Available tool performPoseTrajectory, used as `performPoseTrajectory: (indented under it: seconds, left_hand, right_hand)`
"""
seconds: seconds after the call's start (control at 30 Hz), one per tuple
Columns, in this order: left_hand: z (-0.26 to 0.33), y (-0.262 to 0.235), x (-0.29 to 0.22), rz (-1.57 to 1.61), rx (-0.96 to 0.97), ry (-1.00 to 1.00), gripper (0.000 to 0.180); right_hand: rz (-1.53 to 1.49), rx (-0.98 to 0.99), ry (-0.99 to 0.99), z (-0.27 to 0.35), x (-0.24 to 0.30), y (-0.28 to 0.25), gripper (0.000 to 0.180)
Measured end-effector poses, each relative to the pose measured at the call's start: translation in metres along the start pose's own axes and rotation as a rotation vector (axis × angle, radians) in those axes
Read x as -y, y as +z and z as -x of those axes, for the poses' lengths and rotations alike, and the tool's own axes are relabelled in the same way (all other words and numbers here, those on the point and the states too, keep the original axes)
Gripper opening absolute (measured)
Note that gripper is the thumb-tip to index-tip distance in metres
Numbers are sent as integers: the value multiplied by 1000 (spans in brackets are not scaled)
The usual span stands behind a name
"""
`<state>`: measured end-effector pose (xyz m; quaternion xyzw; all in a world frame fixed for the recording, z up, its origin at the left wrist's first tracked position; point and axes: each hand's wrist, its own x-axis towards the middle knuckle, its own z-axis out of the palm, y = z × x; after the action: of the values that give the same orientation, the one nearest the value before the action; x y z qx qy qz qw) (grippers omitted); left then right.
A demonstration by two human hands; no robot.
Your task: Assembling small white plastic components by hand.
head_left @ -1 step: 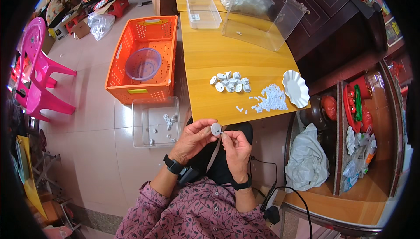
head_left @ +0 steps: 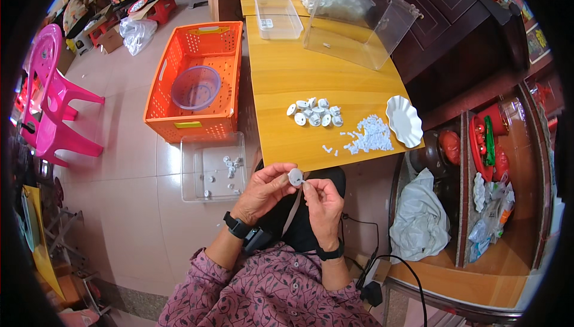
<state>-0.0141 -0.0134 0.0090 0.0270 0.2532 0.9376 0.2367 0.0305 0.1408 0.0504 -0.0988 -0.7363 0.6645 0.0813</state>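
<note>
Before the table's front edge, my left hand (head_left: 269, 186) pinches a round white plastic piece (head_left: 295, 177) with a small dark slot in its face. The fingers of my right hand (head_left: 324, 203) are pressed together at the lower right edge of that disc; whatever they grip is too small to make out. Beyond my hands, on the yellow table (head_left: 272, 129), lies a cluster of similar round white pieces (head_left: 315, 112). To the right of them spreads a heap of tiny white plastic parts (head_left: 371, 135), a few strays at its left.
A white scalloped dish (head_left: 404, 122) sits at the table's right corner. A clear bin (head_left: 183, 174) with several white pieces stands on the floor, left of my hands. Behind it is an orange crate (head_left: 161, 96) holding a purple basket (head_left: 196, 88). A clear container (head_left: 353, 40) leans farther back.
</note>
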Motion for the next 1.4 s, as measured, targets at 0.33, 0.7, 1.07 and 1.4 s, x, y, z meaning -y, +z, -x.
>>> performPoseTrajectory:
  seconds: [0.33,0.7,1.07,1.4]
  left_hand:
    - [0,-1,4,-36,23,-10,30]
    - [1,-3,5,-79,38,0,27]
    - [2,0,2,-246,27,30,26]
    - [5,8,-8,-552,69,81,25]
  right_hand:
    - [26,6,-87,0,-1,2,6]
    - [202,-19,-280,-1,8,5,6]
    - [444,-15,-435,0,15,4,10]
    - [527,55,-434,-1,17,0,13]
